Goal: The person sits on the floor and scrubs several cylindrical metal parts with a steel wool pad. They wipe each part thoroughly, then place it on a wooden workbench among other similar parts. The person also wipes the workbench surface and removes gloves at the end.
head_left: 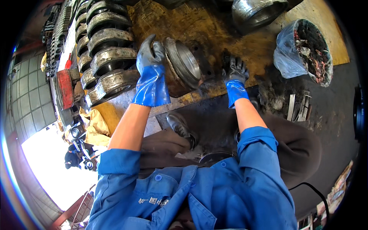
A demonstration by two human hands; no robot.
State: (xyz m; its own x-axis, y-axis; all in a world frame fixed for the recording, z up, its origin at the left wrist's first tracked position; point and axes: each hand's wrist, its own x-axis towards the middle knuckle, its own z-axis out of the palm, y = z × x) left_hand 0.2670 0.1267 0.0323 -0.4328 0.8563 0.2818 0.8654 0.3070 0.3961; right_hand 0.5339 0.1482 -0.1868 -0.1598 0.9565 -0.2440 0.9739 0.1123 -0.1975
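A thick round metal ring (182,61) with a bright machined bore stands tilted on the stained yellow board in front of me. My left hand (150,53), in a blue rubber glove with a dark grey palm, is at the ring's left rim. Its fingers stretch away from me, with a gap beside the thumb. To the right of the ring, my right hand (235,71) is in a matching glove, low over the board's blackened near edge. Its fingers are spread, apart from the ring. Dark grime makes the right thumb hard to make out.
Rows of worn metal half-rings (111,59) stand at the left. A larger round metal part (257,13) sits at the far side. A plastic-lined bin (289,51) of scraps is on the right, near metal strips (297,107). The yellow board (161,19) lies underneath.
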